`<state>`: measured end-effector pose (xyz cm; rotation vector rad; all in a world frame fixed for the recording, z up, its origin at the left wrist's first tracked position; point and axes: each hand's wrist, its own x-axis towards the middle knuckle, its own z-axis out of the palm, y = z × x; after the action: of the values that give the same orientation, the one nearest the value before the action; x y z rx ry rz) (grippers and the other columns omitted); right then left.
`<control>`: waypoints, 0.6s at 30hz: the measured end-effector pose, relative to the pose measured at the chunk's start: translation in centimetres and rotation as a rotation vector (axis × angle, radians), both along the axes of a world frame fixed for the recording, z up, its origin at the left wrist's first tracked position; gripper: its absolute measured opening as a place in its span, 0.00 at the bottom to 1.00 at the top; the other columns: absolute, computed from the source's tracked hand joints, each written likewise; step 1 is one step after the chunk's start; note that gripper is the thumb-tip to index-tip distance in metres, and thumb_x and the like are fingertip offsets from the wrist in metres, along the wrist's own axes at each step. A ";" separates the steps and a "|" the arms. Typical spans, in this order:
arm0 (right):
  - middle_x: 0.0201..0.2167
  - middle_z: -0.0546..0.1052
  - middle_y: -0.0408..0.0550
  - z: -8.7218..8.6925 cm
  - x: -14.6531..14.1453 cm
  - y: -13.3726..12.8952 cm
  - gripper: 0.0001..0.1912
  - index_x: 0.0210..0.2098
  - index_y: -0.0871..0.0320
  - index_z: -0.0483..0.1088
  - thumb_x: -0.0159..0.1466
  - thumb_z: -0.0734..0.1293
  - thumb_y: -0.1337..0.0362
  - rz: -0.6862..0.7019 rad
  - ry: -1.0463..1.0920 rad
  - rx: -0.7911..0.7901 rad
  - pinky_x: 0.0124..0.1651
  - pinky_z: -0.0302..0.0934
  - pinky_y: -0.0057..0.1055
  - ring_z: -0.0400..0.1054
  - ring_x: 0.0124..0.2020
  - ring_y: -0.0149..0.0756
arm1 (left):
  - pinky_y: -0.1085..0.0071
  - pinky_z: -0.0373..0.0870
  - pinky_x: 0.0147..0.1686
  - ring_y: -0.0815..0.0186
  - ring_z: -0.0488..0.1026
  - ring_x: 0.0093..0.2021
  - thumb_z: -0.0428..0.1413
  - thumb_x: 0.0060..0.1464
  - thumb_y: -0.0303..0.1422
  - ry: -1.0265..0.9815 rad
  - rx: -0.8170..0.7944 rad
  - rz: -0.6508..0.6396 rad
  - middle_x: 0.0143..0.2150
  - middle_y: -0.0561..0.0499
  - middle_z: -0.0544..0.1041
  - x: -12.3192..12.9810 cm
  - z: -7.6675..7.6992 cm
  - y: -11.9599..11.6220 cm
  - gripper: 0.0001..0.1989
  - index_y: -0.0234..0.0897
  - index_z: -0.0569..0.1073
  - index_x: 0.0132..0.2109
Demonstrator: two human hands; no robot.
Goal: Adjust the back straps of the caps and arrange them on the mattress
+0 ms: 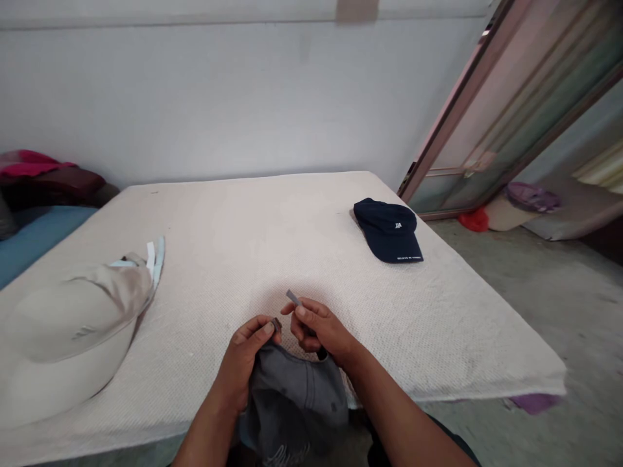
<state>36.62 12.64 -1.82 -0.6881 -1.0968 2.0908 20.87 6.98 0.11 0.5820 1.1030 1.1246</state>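
Observation:
A dark grey cap (296,383) hangs at the table's front edge, its crown toward me and its back strap end up. My left hand (250,340) is closed, thumb and finger pinching the small brownish buckle (276,324) at one side of the cap's back opening. My right hand (316,327) grips the grey strap (293,298) between thumb and forefinger, and its free end sticks up past the fingers. Strap and buckle are apart. The hands hide part of the strap.
On the left of the white-covered table (233,259) lies a beige cap (73,324) with light straps standing up behind. A navy cap (389,227) rests at the back right. Behind is a pale wall (243,97); a framed glass door (467,130) stands at right.

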 end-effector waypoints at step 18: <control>0.17 0.64 0.39 -0.4 -0.5 -0.3 0.15 0.27 0.62 0.67 0.59 0.62 0.55 0.075 -0.050 -0.076 0.15 0.40 0.21 0.49 0.12 0.20 | 0.75 0.63 0.29 0.72 0.67 0.26 0.55 0.52 0.31 -0.119 0.077 0.002 0.28 0.53 0.71 0.0 -0.2 -0.1 0.04 0.35 0.72 0.31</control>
<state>36.11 12.29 -2.18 -0.7501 -1.0906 2.1988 20.92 6.85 -0.07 0.5669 0.9619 1.1919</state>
